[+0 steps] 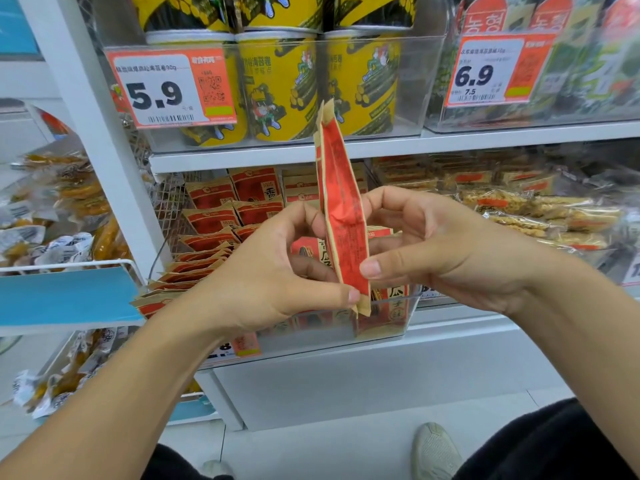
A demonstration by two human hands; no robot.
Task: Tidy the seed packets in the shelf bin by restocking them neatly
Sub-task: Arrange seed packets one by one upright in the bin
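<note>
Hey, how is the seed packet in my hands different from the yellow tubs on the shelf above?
The held packet is flat, red and tan paper; the yellow tubs are round with cartoon art. The packet is held upright, edge-on, in front of the shelves, pinched by the left hand and the right hand; the tubs stand in a clear bin. Both carry printed text.

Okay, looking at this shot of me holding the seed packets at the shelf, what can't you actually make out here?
Head view only:
- Held seed packets: seen edge-on, so their count and front print are unclear.
- Clear bin: the left hand and right hand cover much of its contents.
- Lower price tag: cut off by the left wrist.
- Right-hand snack bags: blurred.
</note>
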